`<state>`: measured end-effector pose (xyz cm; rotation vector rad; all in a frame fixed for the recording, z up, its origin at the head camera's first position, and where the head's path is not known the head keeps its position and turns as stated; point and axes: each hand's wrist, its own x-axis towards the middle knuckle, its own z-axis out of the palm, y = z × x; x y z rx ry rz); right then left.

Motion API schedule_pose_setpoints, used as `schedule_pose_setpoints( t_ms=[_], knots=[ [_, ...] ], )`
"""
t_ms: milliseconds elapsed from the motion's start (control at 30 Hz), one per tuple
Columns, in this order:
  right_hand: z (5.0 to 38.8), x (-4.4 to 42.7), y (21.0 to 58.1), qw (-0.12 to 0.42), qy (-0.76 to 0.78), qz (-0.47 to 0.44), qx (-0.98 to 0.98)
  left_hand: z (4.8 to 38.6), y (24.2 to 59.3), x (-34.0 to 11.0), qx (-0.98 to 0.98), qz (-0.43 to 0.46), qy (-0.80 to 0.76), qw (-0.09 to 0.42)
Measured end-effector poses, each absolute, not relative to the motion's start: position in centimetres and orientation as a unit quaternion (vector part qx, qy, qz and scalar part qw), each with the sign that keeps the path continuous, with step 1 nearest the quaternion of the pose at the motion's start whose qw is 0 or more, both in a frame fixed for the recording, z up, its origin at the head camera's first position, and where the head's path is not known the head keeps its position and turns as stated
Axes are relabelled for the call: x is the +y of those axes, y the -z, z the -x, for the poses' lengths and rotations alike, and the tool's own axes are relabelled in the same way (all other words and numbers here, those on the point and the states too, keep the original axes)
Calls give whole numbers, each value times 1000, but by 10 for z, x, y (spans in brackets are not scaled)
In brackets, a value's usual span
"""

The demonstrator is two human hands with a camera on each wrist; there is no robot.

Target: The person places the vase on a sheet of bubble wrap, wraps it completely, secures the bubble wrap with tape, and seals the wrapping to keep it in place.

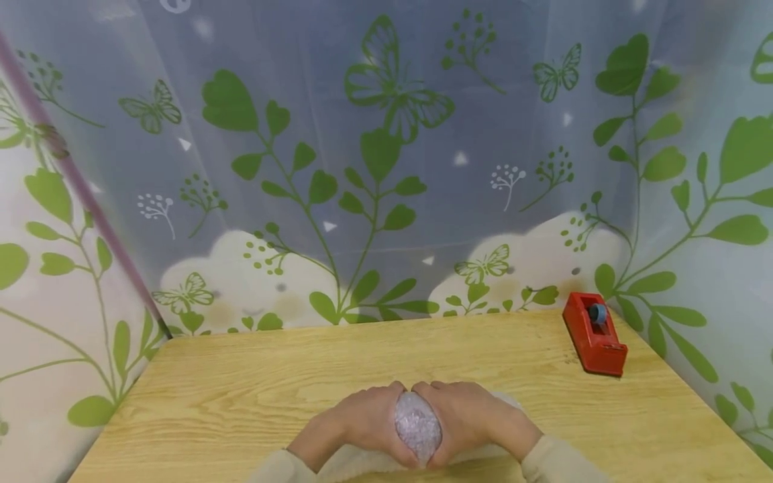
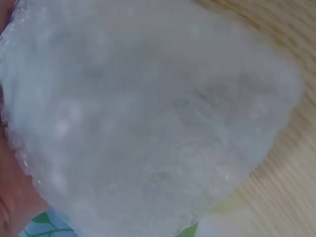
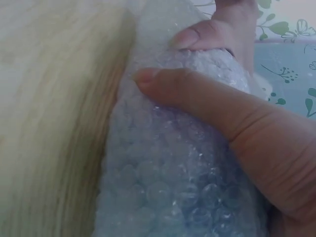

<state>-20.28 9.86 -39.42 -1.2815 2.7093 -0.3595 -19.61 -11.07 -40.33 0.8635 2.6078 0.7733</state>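
Head: our L hand (image 1: 374, 416) & R hand (image 1: 474, 412) grip the bubble-wrap bundle (image 1: 418, 426) btwn them, mid-tabletop (image 1: 241, 396) twd near edge, prob. for snugness; tape dispenser (image 1: 594, 335) nr far R corner. L wrist: bundle fills most. R wrist: our thumbs (image 3: 197, 94) press it, likely vs. unwrapping.

No readable text, brand or number in any view. Red tape dispenser (image 1: 594, 335), head view 4 o'clock: nothing legible. Bubble wrap (image 1: 418, 429), 6 o'clock: same. Curtain (image 1: 290, 40), 12 o'clock: pictorial prints; white mark (image 1: 176, 9) toward 10–11 cut off, unclear.
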Motion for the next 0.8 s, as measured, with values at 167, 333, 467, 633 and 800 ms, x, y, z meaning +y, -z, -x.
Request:
schedule_pose_setpoints(
  t_ms=[167,333,467,633,800],
  knots=[
    [207,97,392,91,127,421,894,190,405,-112,932,-327,-150,45],
    [206,94,390,106,133,405,899,182,406,-111,935,-344,-52,-67],
    [206,93,390,113,130,394,903,177,409,-108,932,-343,-35,-109],
    [209,92,388,133,139,396,898,174,412,-107,931,-338,-39,-133],
    [215,93,386,177,164,391,888,174,412,-108,935,-328,-62,-118]
  ],
)
